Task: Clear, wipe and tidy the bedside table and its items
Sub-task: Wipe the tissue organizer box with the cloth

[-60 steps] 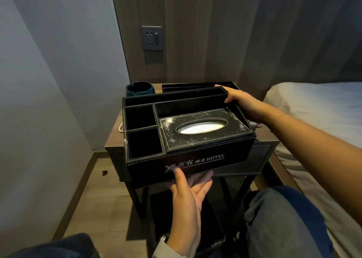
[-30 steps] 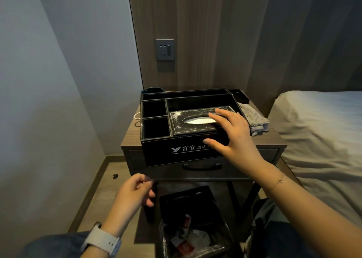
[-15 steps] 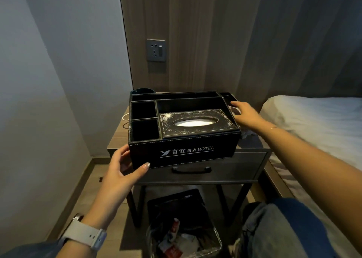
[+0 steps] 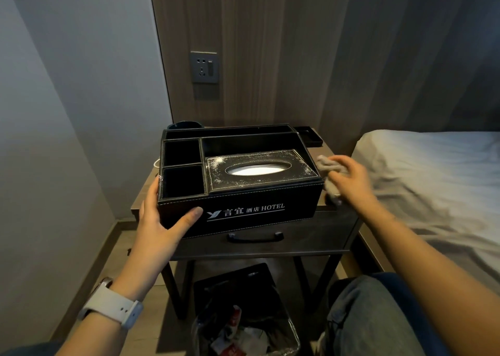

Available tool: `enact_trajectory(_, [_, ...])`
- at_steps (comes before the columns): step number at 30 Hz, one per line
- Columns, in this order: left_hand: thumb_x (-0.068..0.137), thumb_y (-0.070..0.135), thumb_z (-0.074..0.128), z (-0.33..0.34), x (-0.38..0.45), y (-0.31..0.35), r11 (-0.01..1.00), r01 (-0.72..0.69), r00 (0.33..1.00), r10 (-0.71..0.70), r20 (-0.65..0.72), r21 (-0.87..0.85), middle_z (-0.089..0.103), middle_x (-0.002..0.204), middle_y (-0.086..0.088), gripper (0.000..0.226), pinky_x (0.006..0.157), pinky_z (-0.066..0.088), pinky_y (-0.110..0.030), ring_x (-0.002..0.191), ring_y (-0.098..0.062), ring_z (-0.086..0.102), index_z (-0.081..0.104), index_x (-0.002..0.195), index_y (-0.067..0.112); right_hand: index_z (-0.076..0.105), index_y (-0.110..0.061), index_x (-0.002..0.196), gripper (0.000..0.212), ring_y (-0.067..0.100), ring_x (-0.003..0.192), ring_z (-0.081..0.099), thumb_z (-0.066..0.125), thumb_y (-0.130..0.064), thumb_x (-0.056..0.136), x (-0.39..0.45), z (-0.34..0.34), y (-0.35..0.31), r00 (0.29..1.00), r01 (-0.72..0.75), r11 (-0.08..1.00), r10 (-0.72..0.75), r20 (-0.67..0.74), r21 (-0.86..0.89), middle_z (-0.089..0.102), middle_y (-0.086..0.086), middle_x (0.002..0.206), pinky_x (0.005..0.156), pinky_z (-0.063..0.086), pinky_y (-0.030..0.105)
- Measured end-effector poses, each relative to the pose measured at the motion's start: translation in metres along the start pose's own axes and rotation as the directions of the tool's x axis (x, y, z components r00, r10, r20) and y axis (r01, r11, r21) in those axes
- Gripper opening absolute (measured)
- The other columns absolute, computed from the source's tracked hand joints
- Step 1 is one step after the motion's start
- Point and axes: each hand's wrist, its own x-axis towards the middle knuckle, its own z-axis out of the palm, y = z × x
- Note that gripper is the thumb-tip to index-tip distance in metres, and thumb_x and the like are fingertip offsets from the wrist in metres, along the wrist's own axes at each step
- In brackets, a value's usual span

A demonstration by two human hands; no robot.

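A: Organizer (image 4: 243, 193) on the bedside table (image 4: 335, 220), black, HOTEL lettering in front. White dust on the tissue lid (image 4: 259, 170).

B: Hands?

A: Left hand (image 4: 159, 220) grips the organizer's front-left corner, thumb on the front face. Right hand (image 4: 351, 179) holds a grey cloth (image 4: 328, 166) just beside the organizer's right side.

B: Below?

A: Bin (image 4: 243, 323) with rubbish under the table. Bed (image 4: 433, 179) at right.

We're in a hotel bedroom: a made bed (image 4: 433, 171) sits just beside a small bedside table (image 4: 335, 220). The black organiser box (image 4: 243, 193) on it reads "HOTEL", beneath a wall socket (image 4: 204, 67) on wood panelling.
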Motion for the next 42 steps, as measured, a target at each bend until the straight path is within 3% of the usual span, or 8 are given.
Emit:
enact_trajectory(5, [0.059,0.073,0.072,-0.004,0.013,-0.005,0.999,-0.032,0.999,0.032,0.035,0.006,0.036,0.149,0.013,0.096,0.109,0.035,-0.052,0.137,-0.015,0.036,0.022,0.139,0.058,0.06,-0.023,0.113,0.031,0.016,0.087,0.067,0.057,-0.003,0.09,-0.045,-0.037,-0.06,0.993,0.045,0.927,0.001,-0.121,0.373,0.066,-0.006,0.1,0.072,0.058,0.032])
enact_trajectory(11, [0.061,0.063,0.074,-0.008,0.032,-0.002,0.99,-0.089,0.995,0.083,0.058,0.114,0.036,0.148,0.008,0.1,0.109,0.035,-0.039,0.132,-0.013,0.038,0.022,0.143,0.04,0.063,-0.027,0.116,0.043,-0.002,0.094,0.059,0.064,-0.002,0.081,-0.039,-0.017,-0.143,0.918,0.38,0.924,-0.382,0.108,0.039,0.063,-0.017,0.105,0.082,0.045,0.009])
enact_trajectory(15, [0.066,0.055,0.076,-0.006,0.031,-0.005,0.974,-0.209,0.977,0.204,0.059,0.084,0.028,0.152,0.014,0.097,0.11,0.031,-0.036,0.136,-0.007,0.03,0.013,0.139,0.056,0.059,-0.026,0.119,0.044,0.009,0.102,0.059,0.064,-0.012,0.078,0.0,0.026,-0.175,0.814,0.561,0.814,-0.508,0.28,-0.152,0.063,-0.01,0.113,0.088,0.048,0.027])
enact_trajectory(20, [0.076,0.053,0.072,-0.003,0.028,-0.019,0.965,-0.248,0.963,0.255,0.083,-0.085,0.021,0.154,0.024,0.092,0.113,0.029,-0.035,0.139,0.002,0.027,0.009,0.143,0.057,0.065,-0.025,0.116,0.04,0.016,0.099,0.06,0.062,-0.014,0.077,0.027,0.082,-0.184,0.648,0.705,0.651,-0.431,0.628,-0.281,0.064,-0.006,0.109,0.081,0.05,0.04])
enact_trajectory(25, [0.074,0.048,0.073,0.0,0.028,-0.024,0.944,-0.33,0.943,0.33,0.048,-0.008,0.019,0.15,0.034,0.092,0.112,0.027,-0.03,0.14,0.002,0.025,0.012,0.142,0.056,0.064,-0.021,0.123,0.036,0.01,0.108,0.056,0.066,-0.025,0.087,0.03,0.093,-0.19,0.654,0.64,0.704,-0.289,0.699,-0.307,0.064,-0.007,0.117,0.09,0.045,0.027])
enact_trajectory(34, [0.072,0.052,0.068,-0.002,0.028,-0.019,0.924,-0.366,0.93,0.367,0.006,0.11,0.03,0.124,0.049,0.065,0.096,0.029,-0.001,0.119,0.018,0.036,0.035,0.126,0.041,0.073,-0.012,0.094,0.022,0.027,0.086,0.062,0.056,-0.014,0.08,0.019,0.102,-0.212,0.652,0.631,0.685,-0.213,0.728,-0.364,0.069,0.009,0.09,0.079,0.053,0.044])
enact_trajectory(38, [0.073,0.052,0.072,-0.003,0.028,-0.019,0.934,-0.344,0.939,0.345,0.007,0.096,0.047,0.129,0.019,0.065,0.099,0.048,-0.041,0.121,-0.015,0.051,0.036,0.126,0.04,0.074,-0.02,0.096,0.016,0.012,0.089,0.064,0.066,-0.019,0.082,0.003,0.074,-0.22,0.544,0.649,0.716,-0.2,0.814,-0.258,0.07,-0.003,0.094,0.082,0.052,0.034])
enact_trajectory(42, [0.074,0.05,0.071,-0.006,0.03,-0.018,0.929,-0.359,0.933,0.359,0.017,0.091,0.046,0.129,0.018,0.06,0.097,0.048,-0.047,0.123,-0.016,0.05,0.038,0.122,0.039,0.073,-0.022,0.101,0.022,0.002,0.081,0.062,0.068,-0.013,0.082,0.015,0.057,-0.234,0.571,0.584,0.784,-0.21,0.794,-0.212,0.071,-0.009,0.089,0.074,0.047,0.016])
